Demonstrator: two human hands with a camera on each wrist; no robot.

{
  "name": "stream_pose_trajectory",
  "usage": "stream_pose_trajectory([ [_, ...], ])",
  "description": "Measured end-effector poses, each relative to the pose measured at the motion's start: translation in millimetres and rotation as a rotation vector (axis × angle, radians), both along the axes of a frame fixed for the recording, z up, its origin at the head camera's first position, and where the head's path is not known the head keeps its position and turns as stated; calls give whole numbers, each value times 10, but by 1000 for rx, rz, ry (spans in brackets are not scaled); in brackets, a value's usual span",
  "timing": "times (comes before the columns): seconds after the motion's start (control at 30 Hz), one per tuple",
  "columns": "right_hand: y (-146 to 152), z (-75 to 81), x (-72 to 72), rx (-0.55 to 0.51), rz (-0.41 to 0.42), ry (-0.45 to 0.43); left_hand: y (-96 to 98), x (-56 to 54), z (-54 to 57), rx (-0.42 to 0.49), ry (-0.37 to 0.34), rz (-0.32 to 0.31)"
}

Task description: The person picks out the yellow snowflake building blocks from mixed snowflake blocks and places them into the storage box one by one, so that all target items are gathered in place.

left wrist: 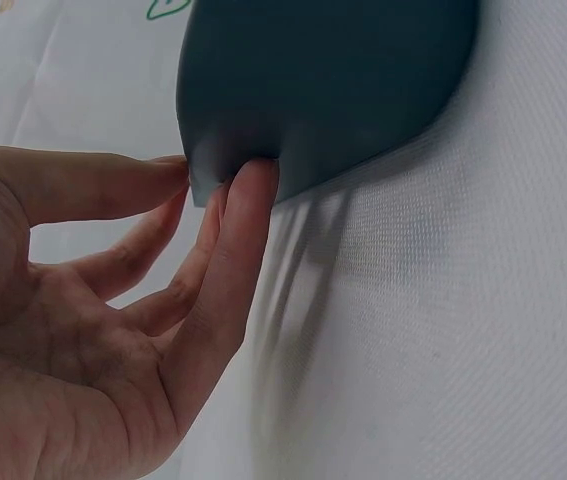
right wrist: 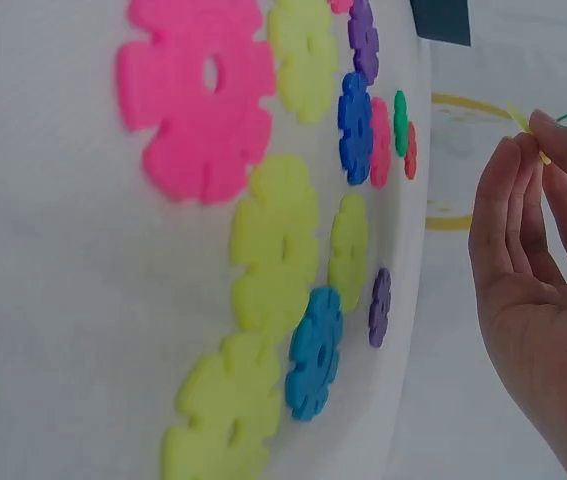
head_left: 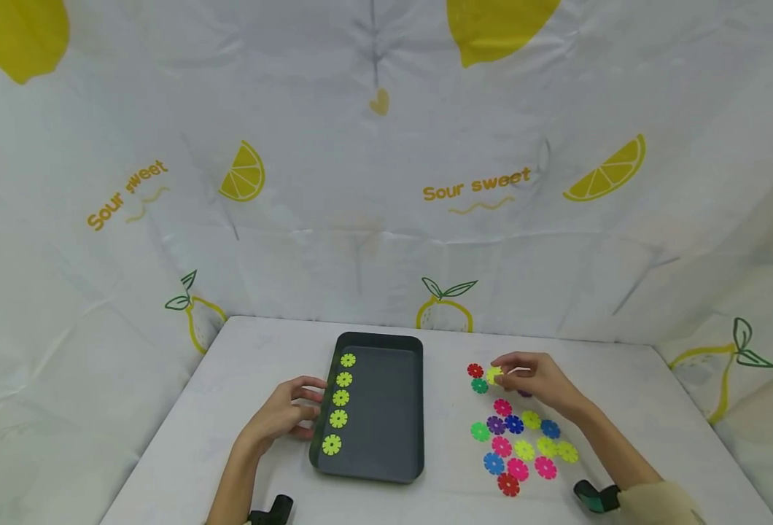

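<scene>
My right hand [head_left: 537, 378] pinches a yellow snowflake building disc [head_left: 494, 375] between thumb and fingertips. In the right wrist view the disc [right wrist: 528, 133] is edge-on and raised off the table. Close by lie a red disc [head_left: 475, 371] and a green one [head_left: 480, 386]; a purple one is partly hidden below the hand. A dark baking tray [head_left: 380, 415] stands left of the discs, with a column of several yellow discs [head_left: 340, 398] along its left side. Fingertips of my left hand [head_left: 284, 412] rest against the tray's left wall, and they touch its outside in the left wrist view.
Loose discs in pink [head_left: 518, 469], blue, purple, green, red and yellow spread over the right part of the white table [head_left: 183, 467]. Behind the table hangs a white cloth [head_left: 334, 277] with lemon prints. Dark straps [head_left: 599, 497] sit on both wrists.
</scene>
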State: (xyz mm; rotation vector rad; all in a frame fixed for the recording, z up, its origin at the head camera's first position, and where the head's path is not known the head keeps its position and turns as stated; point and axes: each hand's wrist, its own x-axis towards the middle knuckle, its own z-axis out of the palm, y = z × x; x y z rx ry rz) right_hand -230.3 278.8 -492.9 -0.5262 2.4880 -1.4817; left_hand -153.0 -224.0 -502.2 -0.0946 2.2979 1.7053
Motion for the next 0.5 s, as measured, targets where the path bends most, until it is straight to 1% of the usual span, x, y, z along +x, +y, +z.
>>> stream_pose_trajectory([
  [0.33,-448,111,-82,-46,11,-21,3,-11,-15,-14,4,14],
  [0.5,-660,152,-166,-69,46,-7,3,-9,-15,-15,4,16],
])
